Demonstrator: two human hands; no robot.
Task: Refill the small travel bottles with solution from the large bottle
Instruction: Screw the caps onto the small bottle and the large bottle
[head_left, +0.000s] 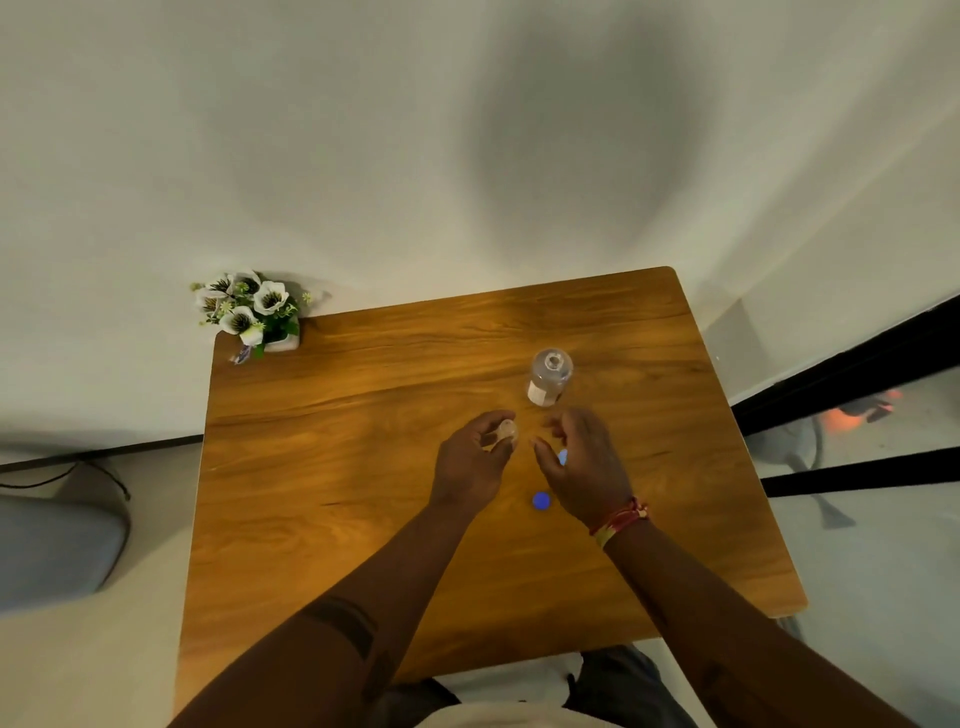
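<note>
The large clear bottle (549, 375) with a white label stands upright and uncapped on the wooden table (363, 467), just beyond my hands. My left hand (470, 462) holds a small clear travel bottle (505, 432) between thumb and fingers above the table. A little to its right, my right hand (582, 462) hovers with loosely curled fingers and grips nothing that I can see. A blue cap (541, 501) lies flat on the table between my wrists. A second blue thing (562, 457) peeks out from under my right palm, mostly hidden.
A small pot of white artificial flowers (254, 312) stands at the table's far left corner against the white wall. A grey chair seat (52, 545) is to the left of the table. Dark window frames (857, 395) run along the right.
</note>
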